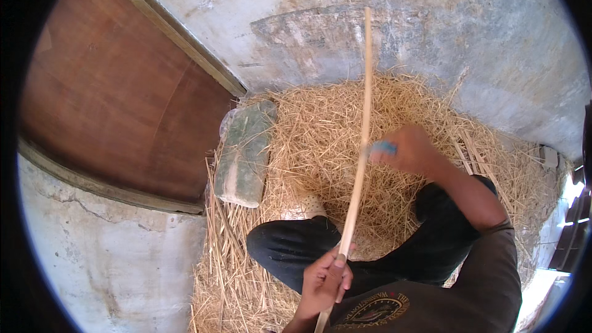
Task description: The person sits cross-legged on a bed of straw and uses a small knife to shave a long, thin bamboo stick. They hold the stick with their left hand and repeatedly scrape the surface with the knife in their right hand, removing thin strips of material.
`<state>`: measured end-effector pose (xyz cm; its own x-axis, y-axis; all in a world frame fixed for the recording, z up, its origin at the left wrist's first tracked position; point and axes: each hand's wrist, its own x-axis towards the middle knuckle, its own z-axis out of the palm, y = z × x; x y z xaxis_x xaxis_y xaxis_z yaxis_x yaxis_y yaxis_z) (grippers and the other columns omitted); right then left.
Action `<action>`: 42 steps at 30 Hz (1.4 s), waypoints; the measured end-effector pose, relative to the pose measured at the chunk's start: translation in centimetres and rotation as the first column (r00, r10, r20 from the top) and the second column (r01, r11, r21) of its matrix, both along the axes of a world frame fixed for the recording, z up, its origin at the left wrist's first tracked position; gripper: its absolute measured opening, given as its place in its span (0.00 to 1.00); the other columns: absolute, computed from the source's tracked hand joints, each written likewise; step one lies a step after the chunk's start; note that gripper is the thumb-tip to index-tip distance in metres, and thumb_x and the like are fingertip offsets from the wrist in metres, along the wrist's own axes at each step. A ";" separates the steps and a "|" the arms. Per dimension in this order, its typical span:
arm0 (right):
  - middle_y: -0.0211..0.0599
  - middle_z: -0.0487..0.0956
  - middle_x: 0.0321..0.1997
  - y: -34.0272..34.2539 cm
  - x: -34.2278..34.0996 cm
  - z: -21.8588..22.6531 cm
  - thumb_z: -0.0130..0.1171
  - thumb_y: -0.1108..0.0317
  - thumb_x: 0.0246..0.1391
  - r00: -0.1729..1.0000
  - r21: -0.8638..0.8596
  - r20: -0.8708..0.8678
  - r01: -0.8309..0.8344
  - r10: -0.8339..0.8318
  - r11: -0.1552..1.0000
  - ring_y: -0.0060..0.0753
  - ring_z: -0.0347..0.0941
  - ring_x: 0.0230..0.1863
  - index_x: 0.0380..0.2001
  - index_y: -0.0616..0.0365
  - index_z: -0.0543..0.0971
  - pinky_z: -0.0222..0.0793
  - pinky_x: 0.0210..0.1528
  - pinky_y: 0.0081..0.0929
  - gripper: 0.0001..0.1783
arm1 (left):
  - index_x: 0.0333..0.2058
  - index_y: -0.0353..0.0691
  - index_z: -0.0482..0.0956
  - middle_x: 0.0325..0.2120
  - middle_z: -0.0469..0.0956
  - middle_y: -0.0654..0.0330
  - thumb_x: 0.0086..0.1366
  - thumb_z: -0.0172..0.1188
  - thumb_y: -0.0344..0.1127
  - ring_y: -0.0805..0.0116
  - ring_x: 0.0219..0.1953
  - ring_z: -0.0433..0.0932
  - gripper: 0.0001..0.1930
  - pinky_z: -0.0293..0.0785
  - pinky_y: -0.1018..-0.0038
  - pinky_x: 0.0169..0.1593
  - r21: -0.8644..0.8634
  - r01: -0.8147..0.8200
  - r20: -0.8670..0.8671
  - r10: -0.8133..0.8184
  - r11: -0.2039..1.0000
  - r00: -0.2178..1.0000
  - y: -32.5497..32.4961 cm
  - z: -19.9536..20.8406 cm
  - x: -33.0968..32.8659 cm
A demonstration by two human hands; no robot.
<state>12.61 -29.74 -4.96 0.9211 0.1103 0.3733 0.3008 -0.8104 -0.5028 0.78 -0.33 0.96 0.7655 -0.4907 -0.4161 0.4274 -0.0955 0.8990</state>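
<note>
A long, pale, peeled-looking wooden stick (364, 105) rises from my lap toward the wall, slightly bowed. My left hand (325, 276) is closed around its lower part, with the end running on below the hand. Beside the middle of the stick, my right hand (408, 150) is closed on a small blue tool (383, 147). That tool is smeared by motion, so its kind and any blade cannot be made out. It is right at the stick's edge; whether it touches is unclear.
Straw-like shavings (314, 129) cover the floor around my bent legs (290, 240). A greenish block (246, 154) lies at the left, near a brown door panel (123, 86). A stained plaster wall (468, 43) stands beyond. Thin strips (472, 151) lie at the right.
</note>
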 end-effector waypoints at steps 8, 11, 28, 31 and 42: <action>0.39 0.69 0.08 2.6 -0.4 1.1 0.48 0.21 0.41 0.987 -0.081 -0.159 -0.022 0.009 0.997 0.41 0.71 0.12 0.10 0.55 0.75 0.63 0.16 0.35 0.42 | 0.61 0.34 0.60 0.14 0.66 0.64 0.73 0.40 0.33 0.83 0.09 0.58 0.20 0.55 0.86 0.13 -0.159 -0.025 0.052 0.034 0.987 0.998 -0.6 -0.9 1.9; 0.32 0.66 0.06 3.1 -0.8 0.4 0.54 0.27 0.44 0.992 -0.096 -0.045 -0.122 0.119 0.988 0.36 0.66 0.08 0.09 0.52 0.72 0.58 0.11 0.30 0.37 | 0.60 0.35 0.61 0.14 0.66 0.64 0.73 0.40 0.33 0.83 0.09 0.58 0.20 0.55 0.86 0.13 -0.162 -0.012 0.069 0.023 0.987 0.997 -0.8 -1.1 2.1; 0.34 0.65 0.05 3.3 -1.0 -0.4 0.47 0.20 0.41 0.987 -0.133 -0.046 -0.159 0.155 0.978 0.38 0.64 0.08 0.09 0.55 0.74 0.56 0.11 0.33 0.43 | 0.63 0.32 0.53 0.18 0.61 0.71 0.64 0.56 0.25 0.85 0.18 0.58 0.31 0.56 0.88 0.24 -0.105 0.096 0.101 -0.085 0.990 0.991 -0.3 -1.3 1.3; 0.33 0.63 0.04 2.8 -0.2 -0.5 0.48 0.19 0.39 0.983 -0.200 0.062 -0.158 0.173 0.967 0.36 0.64 0.07 0.08 0.55 0.72 0.55 0.10 0.32 0.43 | 0.64 0.32 0.51 0.18 0.59 0.72 0.60 0.60 0.22 0.85 0.21 0.57 0.36 0.55 0.88 0.28 -0.158 0.151 0.229 -0.113 0.976 0.967 0.0 -1.6 1.0; 0.31 0.63 0.06 0.6 2.3 -1.8 0.47 0.20 0.40 0.996 -0.247 0.072 0.071 -0.055 0.966 0.35 0.61 0.07 0.07 0.50 0.67 0.53 0.11 0.33 0.41 | 0.64 0.34 0.51 0.17 0.58 0.72 0.57 0.63 0.21 0.85 0.20 0.57 0.39 0.60 0.88 0.30 -0.126 0.179 0.236 -0.146 0.976 0.961 -0.4 -1.3 1.5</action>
<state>14.94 -29.13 -6.74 0.9043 0.1492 0.3999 0.2697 -0.9259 -0.2645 2.26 -0.70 -0.32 0.7359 -0.6583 -0.1582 0.2031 -0.0083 0.9791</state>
